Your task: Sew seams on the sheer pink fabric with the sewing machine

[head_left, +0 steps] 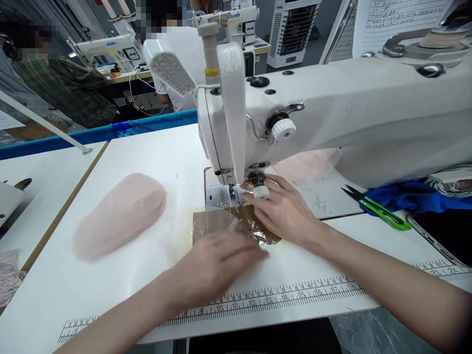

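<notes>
My right hand rests palm down on the table just right of the needle area of the white sewing machine, fingers spread, fingertips by the presser foot. My left hand is smeared by motion in front of the brown taped patch on the table; its fingers look stretched flat over a thin pale piece that I cannot make out. A stack of pale pink fabric pieces lies to the left. More pink fabric sits behind the machine arm.
Green-handled thread snips lie at the right beside blue cloth. A printed ruler runs along the table's front edge. Two people sit at other sewing machines beyond the blue divider.
</notes>
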### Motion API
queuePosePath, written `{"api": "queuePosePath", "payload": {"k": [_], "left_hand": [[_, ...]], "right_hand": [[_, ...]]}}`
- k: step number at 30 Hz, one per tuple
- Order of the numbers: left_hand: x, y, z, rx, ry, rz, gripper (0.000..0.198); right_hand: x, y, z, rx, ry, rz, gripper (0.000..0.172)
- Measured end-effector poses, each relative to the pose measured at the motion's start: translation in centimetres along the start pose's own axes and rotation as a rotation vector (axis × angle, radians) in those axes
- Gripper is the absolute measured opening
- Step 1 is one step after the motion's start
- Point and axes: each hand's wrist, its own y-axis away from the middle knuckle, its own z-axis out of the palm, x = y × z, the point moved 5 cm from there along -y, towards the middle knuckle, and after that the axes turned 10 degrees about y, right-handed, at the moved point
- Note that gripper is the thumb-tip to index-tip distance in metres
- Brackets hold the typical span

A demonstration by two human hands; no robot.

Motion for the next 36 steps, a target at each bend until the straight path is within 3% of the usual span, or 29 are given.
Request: {"api": "queuePosePath", "payload": {"k": [5, 12, 14, 18, 20, 24, 30, 36], "left_hand": [[-4.5, 0.8, -0.9, 0.118, -0.19, -0.367, 0.014], [-4.5, 1.2, -2.0, 0.408, 0.333, -0.552, 0.016], [-4.7, 1.3, -2.0, 0.394, 0.457, -0.657, 0.019], [-5.2, 1.3, -1.2, 0.245, 0.803, -0.833, 0.021], [-5.1, 1.2, -1.0, 0.217, 0.907, -0.849, 0.02], [-4.9, 1.1, -0.7, 0.226, 0.983, -0.856, 0.017], [-5.4, 1.6, -0.9, 0.246, 0.95, -0.903, 0.025], [-5.4, 1.6, -1.1, 0.215, 0.9, -0.927, 0.018]], "right_hand": [[0.1, 0.1, 0.1, -0.073, -0.236, 0.126, 0.02], [-0.8, 0.0, 0.9, -0.396, -0.787, 0.363, 0.024], [-0.9, 0.2, 1.3, -0.49, -0.981, 0.455, 0.019], [-1.2, 0.8, 1.7, -0.646, -1.298, 0.597, 0.012], [-1.3, 0.6, 1.5, -0.627, -1.332, 0.602, 0.009], [-1.1, 0.2, 1.0, -0.485, -1.159, 0.534, 0.017], [0.1, 0.8, 1.4, -0.518, -1.168, 0.639, 0.027], [-0.1, 0.7, 1.3, -0.459, -1.179, 0.648, 0.01]]}}
